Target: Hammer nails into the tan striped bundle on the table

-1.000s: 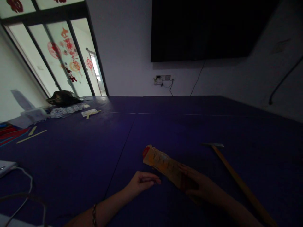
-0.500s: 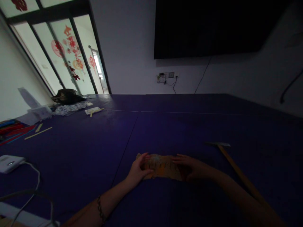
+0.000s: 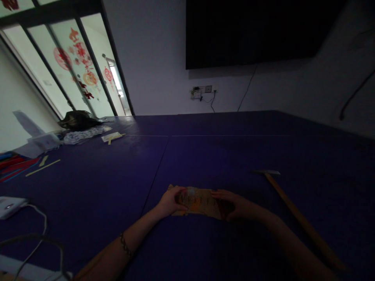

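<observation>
A flat brown piece that looks like cardboard [image 3: 200, 201] lies on the dark blue tabletop [image 3: 187, 249]. It has ragged edges, a row of short dark marks and an orange patch. Round its left end, my left hand [image 3: 172, 201] is closed, thumb on the near side and fingers on the far side. My right hand [image 3: 236, 205] grips the right end, with something dark reddish under its palm that is too dim to name. Right of that hand lies a hammer-like tool [image 3: 293, 207] with a long wooden handle and thin metal head; my right forearm runs beside the handle.
At left are a white device [image 3: 11, 207] with a cable, red and blue strips [image 3: 17, 168], and pale sticks [image 3: 43, 168]. Further back lie a white packet [image 3: 111, 137] and a black bag [image 3: 79, 120]. A wall screen [image 3: 252, 31] hangs beyond the table.
The view has shifted slightly, so most things appear a little further left and up. Both hands keep hold of the cardboard piece, with little change in their grip.
</observation>
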The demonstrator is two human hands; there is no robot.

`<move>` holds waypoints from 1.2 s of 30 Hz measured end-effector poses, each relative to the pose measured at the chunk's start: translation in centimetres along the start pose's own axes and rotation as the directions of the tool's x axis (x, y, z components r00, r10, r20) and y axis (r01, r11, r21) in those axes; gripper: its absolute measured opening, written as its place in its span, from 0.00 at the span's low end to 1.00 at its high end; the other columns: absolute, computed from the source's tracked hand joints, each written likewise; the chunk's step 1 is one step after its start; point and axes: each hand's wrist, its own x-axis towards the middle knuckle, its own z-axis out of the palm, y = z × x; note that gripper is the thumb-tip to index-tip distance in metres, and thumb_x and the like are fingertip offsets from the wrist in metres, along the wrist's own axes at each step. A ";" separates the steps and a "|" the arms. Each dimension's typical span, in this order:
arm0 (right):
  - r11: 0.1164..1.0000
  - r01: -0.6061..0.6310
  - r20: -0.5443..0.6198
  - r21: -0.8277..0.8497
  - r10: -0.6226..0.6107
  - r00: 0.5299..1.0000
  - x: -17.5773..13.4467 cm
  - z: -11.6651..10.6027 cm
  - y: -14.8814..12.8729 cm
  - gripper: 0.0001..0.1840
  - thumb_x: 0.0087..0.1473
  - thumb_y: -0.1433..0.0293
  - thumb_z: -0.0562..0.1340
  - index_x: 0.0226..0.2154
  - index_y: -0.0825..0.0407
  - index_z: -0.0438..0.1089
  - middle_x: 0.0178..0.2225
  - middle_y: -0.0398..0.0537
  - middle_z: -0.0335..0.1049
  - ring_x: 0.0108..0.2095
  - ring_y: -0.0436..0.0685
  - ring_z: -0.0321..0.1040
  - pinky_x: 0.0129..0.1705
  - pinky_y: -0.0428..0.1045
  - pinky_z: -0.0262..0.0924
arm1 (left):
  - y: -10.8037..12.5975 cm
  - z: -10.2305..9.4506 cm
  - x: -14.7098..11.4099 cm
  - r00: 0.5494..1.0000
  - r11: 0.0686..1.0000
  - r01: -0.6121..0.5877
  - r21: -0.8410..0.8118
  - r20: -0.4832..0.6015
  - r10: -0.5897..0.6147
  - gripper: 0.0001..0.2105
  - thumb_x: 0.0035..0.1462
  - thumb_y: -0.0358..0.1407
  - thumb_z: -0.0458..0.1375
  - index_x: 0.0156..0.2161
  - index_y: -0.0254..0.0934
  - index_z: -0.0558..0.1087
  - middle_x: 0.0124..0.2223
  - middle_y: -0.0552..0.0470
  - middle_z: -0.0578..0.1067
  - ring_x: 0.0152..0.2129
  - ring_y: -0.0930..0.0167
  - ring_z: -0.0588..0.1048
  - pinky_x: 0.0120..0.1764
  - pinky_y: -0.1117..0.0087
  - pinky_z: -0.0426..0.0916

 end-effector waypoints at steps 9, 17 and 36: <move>0.999 -0.021 -0.004 0.036 0.021 1.000 -0.9 0.2 -1.1 0.45 0.34 0.74 0.65 0.58 0.55 0.55 0.63 0.57 0.44 0.63 0.63 0.37 0.62 0.59 0.35 | -0.7 0.4 0.9 0.985 0.985 -0.173 -0.020 -0.007 0.173 0.19 0.36 0.37 0.68 0.38 0.38 0.75 0.43 0.48 0.73 0.43 0.65 0.70 0.48 0.64 0.62; 0.970 -0.061 -0.247 0.237 0.121 0.961 -1.1 0.8 -2.2 0.47 0.23 0.68 0.72 0.51 0.55 0.65 0.57 0.61 0.57 0.60 0.71 0.44 0.61 0.65 0.36 | -1.3 0.7 0.7 0.991 0.986 -0.136 -0.097 -0.021 0.135 0.16 0.39 0.39 0.67 0.36 0.38 0.77 0.41 0.47 0.75 0.41 0.65 0.71 0.47 0.63 0.62; 0.531 0.228 -0.362 0.816 0.161 0.918 0.8 3.2 -0.4 0.18 0.35 0.61 0.69 0.34 0.47 0.74 0.38 0.49 0.75 0.41 0.61 0.70 0.48 0.58 0.58 | -0.1 -0.1 0.2 0.996 0.948 -0.086 -0.306 -0.037 0.079 0.10 0.50 0.42 0.59 0.30 0.38 0.79 0.37 0.47 0.77 0.36 0.67 0.73 0.43 0.64 0.65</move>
